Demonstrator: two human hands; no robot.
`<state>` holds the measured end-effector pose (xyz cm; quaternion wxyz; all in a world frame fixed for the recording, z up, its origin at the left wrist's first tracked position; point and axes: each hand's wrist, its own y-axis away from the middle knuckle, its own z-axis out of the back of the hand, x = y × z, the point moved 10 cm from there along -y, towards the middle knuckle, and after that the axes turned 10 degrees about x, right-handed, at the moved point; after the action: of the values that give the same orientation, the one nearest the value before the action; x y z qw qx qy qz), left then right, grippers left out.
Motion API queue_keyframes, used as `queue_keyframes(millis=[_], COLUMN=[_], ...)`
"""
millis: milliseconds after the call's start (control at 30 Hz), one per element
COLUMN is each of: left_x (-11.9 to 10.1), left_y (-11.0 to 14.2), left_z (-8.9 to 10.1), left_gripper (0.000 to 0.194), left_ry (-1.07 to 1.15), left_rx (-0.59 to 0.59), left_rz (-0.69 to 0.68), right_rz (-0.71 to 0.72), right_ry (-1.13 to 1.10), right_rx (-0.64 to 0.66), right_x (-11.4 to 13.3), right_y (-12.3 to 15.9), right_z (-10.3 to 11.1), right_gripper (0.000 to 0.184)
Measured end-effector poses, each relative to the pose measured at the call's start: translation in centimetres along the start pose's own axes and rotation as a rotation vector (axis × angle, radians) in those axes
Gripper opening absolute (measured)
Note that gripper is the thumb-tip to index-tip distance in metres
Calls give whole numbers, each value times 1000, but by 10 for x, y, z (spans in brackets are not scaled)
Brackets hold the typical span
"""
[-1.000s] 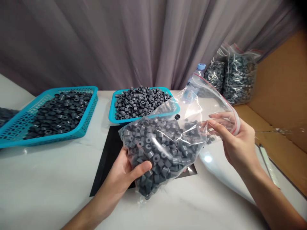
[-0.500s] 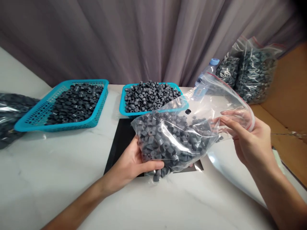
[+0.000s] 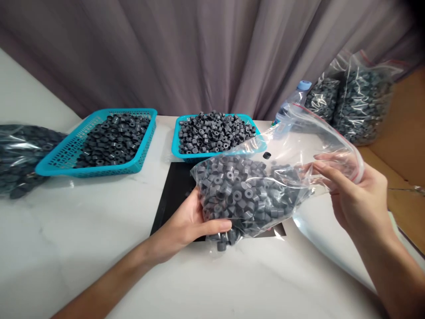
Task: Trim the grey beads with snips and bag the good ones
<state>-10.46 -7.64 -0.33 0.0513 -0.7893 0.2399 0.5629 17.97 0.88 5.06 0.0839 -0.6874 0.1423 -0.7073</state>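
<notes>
A clear zip bag (image 3: 252, 195) full of small grey ring-shaped plastic pieces hangs tilted between my hands, above a black mat (image 3: 172, 195). My left hand (image 3: 195, 217) grips its lower left corner, thumb across the front and the other fingers hidden behind. At the red-edged mouth, my right hand (image 3: 355, 186) is closed on the thin plastic film. A single dark ring piece (image 3: 267, 155) shows near the bag's upper side; whether it is inside or behind the film I cannot tell.
Two blue plastic baskets, one on the left (image 3: 96, 170) and one in the middle (image 3: 186, 155), hold grey pieces. Another filled bag (image 3: 23, 155) lies far left. Behind on the right stand a water bottle (image 3: 300, 95), filled bags (image 3: 365, 102) and a cardboard box (image 3: 408, 110).
The whole scene has shifted slightly to the right in view. Both hands keep their hold on the bag, whose pieces have settled a little differently.
</notes>
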Motion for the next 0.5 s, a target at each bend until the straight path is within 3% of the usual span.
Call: queue_keyframes(millis=[133, 300, 500], left_x=[-5, -4, -6], left_y=[1, 1, 2], left_z=[-4, -6, -6], left_gripper=[84, 82, 78], left_ry=[61, 58, 37], left_rx=[59, 165, 172], left_rz=[-64, -41, -69], right_rz=[-20, -31, -25], right_ry=[11, 10, -2], right_rx=[7, 13, 9], right_x=[-3, -5, -3], right_y=[0, -1, -1], right_z=[1, 1, 1], right_gripper=[29, 29, 28])
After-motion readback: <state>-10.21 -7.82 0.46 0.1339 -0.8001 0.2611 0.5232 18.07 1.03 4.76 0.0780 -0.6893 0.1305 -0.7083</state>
